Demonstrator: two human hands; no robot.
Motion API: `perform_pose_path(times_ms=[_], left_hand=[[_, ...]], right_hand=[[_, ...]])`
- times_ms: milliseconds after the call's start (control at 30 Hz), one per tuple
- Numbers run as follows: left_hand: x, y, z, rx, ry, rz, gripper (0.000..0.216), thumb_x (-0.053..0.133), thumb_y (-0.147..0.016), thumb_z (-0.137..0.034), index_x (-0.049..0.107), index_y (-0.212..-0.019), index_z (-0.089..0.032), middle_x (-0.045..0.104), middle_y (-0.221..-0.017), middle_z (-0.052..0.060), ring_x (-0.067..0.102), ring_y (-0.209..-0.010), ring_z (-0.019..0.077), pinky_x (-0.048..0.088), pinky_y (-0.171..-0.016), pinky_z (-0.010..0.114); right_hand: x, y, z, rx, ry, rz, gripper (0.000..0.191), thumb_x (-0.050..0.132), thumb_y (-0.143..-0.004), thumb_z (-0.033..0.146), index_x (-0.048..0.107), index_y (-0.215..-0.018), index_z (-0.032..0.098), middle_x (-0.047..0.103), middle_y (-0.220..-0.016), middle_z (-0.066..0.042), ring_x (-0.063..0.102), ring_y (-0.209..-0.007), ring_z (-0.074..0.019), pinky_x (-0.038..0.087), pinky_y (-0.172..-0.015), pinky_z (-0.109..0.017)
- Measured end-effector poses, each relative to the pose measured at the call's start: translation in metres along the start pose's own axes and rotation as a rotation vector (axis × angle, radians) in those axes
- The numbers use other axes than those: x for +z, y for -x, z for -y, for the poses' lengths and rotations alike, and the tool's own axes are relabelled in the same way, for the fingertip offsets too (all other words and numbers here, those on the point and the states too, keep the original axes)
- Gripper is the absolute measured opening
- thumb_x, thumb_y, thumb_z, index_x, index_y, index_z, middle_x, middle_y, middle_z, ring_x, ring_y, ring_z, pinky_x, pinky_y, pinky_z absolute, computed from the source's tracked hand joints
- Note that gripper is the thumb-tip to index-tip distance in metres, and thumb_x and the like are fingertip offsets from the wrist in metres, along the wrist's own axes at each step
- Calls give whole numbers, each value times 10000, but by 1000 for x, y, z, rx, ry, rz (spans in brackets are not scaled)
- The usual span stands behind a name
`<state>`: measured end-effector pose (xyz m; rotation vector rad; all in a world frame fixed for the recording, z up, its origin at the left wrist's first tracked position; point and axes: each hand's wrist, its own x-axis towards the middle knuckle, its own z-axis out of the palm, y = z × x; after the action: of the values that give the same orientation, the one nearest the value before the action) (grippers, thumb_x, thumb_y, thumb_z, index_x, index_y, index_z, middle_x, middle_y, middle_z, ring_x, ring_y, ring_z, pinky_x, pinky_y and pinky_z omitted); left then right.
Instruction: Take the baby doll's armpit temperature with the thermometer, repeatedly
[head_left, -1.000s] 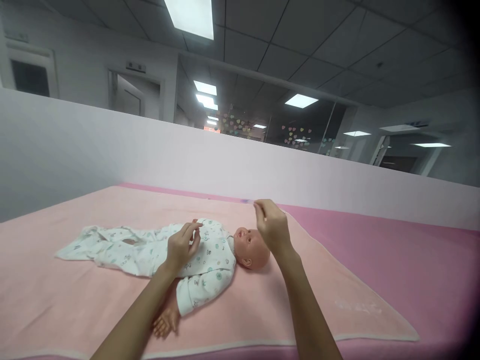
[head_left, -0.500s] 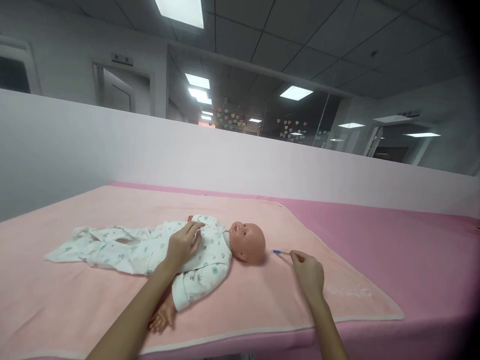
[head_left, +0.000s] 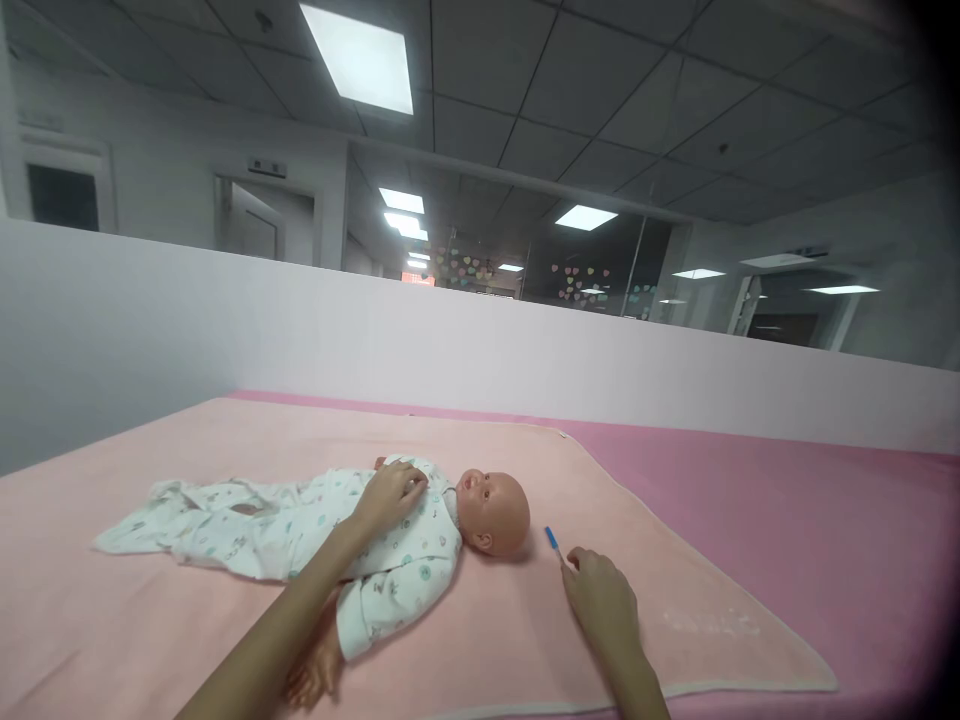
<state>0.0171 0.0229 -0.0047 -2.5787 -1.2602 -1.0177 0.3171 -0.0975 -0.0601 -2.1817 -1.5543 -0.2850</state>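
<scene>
A baby doll (head_left: 499, 515) in a white patterned sleepsuit (head_left: 300, 520) lies on its back, head to the right. Over its chest, my left hand (head_left: 390, 497) rests with bent fingers, thumb and fingertips close together. Whatever may be between those fingertips is too small to make out. Beyond the crown of the doll's head, my right hand (head_left: 604, 600) pinches the near end of a thin stick with a blue end (head_left: 552, 538). The blue end points away from me, apart from the head. My left forearm covers part of the doll's near side.
A peach blanket (head_left: 517, 630) lies under the doll, on a pink surface (head_left: 750, 500). Its pale edge runs along the right and front. A low white wall (head_left: 465, 345) borders the far side, with glass panels (head_left: 480, 225) and a doorway (head_left: 266, 215) beyond.
My left hand has shifted slightly right on the chest and its fingers have curled in. My right hand has come nearer to me, and the stick has turned to point away. The view has tilted up.
</scene>
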Motion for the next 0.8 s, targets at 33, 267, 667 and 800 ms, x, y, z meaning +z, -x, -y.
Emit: perform_pose_path(times_ms=[33, 267, 667, 800], left_hand=[[4, -2, -2, -7, 9, 28, 330, 353, -850, -308, 666, -798, -220, 653, -816, 41, 558, -800, 194, 379, -761, 324], [19, 3, -9, 14, -3, 45, 287, 387, -833, -296, 662, -796, -222, 636, -792, 44, 532, -787, 196, 360, -719, 314], [25, 8, -2, -67, 83, 20, 256, 403, -824, -285, 645, -782, -213, 635, -791, 38, 540, -798, 193, 385, -731, 314], [24, 8, -1, -105, 161, 12, 295, 392, -836, -327, 658, -764, -224, 652, -799, 25, 549, -800, 181, 393, -733, 293]], right_hand=[[-7, -3, 9, 7, -62, -54, 224, 420, -813, 221, 642, -817, 190, 665, -801, -76, 608, -748, -184, 363, -565, -239], [-26, -20, 147, -294, -289, -256, 264, 372, -850, 209, 622, -769, 188, 651, -718, -51, 589, -645, -148, 368, -564, -224], [38, -16, 198, -321, -208, -141, 185, 392, -820, 99, 549, -884, 172, 605, -869, -68, 601, -712, -163, 376, -537, -235], [42, -16, 197, -345, -226, -182, 163, 419, -810, 105, 532, -899, 180, 577, -889, -54, 583, -689, -149, 368, -520, -229]])
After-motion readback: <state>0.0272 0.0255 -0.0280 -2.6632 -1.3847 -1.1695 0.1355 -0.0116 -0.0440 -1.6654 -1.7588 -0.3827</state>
